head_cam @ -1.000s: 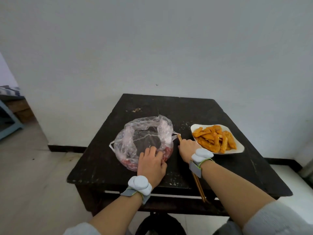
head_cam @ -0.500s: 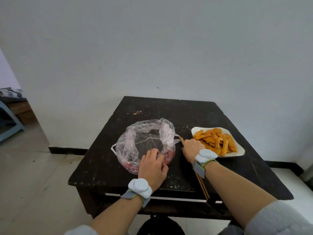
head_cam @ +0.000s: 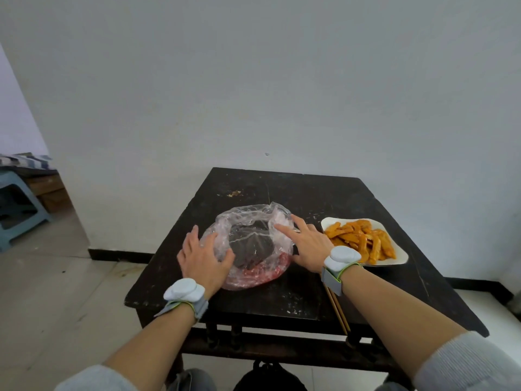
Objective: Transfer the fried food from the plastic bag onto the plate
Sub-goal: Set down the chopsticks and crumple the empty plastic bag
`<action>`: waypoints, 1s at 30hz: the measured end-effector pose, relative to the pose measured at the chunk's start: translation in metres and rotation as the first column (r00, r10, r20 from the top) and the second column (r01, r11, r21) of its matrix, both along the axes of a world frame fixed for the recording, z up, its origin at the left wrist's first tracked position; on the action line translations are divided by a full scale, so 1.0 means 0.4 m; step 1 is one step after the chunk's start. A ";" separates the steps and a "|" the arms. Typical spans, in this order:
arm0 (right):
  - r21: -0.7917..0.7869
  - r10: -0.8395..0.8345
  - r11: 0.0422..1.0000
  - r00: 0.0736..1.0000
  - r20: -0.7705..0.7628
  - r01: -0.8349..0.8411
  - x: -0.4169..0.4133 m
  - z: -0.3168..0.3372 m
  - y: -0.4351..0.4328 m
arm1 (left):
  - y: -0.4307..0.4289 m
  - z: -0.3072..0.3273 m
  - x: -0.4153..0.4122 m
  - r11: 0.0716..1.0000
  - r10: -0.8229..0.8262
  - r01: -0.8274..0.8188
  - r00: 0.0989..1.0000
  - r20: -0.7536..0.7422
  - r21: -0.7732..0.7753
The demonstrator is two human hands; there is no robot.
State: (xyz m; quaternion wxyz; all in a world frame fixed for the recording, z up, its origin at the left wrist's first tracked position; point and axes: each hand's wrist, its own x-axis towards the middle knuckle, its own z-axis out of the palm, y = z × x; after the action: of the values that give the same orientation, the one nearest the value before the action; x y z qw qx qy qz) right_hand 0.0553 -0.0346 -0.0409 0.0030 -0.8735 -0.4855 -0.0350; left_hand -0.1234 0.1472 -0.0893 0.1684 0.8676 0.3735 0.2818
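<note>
Since a second ago: left hand (head_cam: 203, 256) moved to plastic bag's (head_cam: 251, 244) left side, right hand (head_cam: 306, 246) left chopsticks (head_cam: 337, 309) for bag's right rim; both open, fingers spread on plastic. Fried food (head_cam: 361, 239) heaped on white plate (head_cam: 400, 256), right of bag, on black table (head_cam: 282, 294). No readable writing.
</note>
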 end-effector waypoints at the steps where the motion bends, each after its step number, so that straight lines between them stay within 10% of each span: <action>1: -0.020 0.013 1.000 1.000 -0.027 -0.014 -0.006 -0.002 0.003 | 0.010 0.000 -0.006 0.996 -0.026 0.023 0.999 -0.033 -0.092; 5: 0.030 -0.022 0.999 0.992 -0.122 0.026 -0.027 -0.017 0.019 | -0.003 -0.005 -0.023 0.929 -0.227 0.219 0.974 0.007 -0.298; 12: 0.242 -0.212 0.926 0.929 -0.303 0.290 -0.044 -0.019 0.022 | -0.078 -0.003 -0.008 0.896 -0.434 0.411 0.889 -0.144 -0.165; 20: 0.338 -0.264 0.836 0.856 -0.444 0.433 -0.036 0.010 -0.003 | -0.085 0.001 0.017 0.749 -0.457 0.516 0.857 0.239 -0.416; 26: 0.226 -0.154 0.804 0.560 -0.814 0.550 -0.018 -0.010 -0.007 | -0.078 0.014 0.018 0.593 -0.531 0.539 0.820 0.213 -0.598; 30: 0.239 -0.107 0.846 0.591 -0.800 0.477 -0.033 -0.025 0.002 | -0.084 0.017 0.023 0.581 -0.486 0.558 0.822 0.297 -0.592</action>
State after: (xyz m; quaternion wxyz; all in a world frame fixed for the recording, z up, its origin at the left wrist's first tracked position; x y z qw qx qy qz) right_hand 0.0420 -0.0339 -0.0510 0.3928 -0.8509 -0.2631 0.2290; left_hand -0.1142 0.1137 -0.0824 0.5557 0.8064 0.1668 0.1144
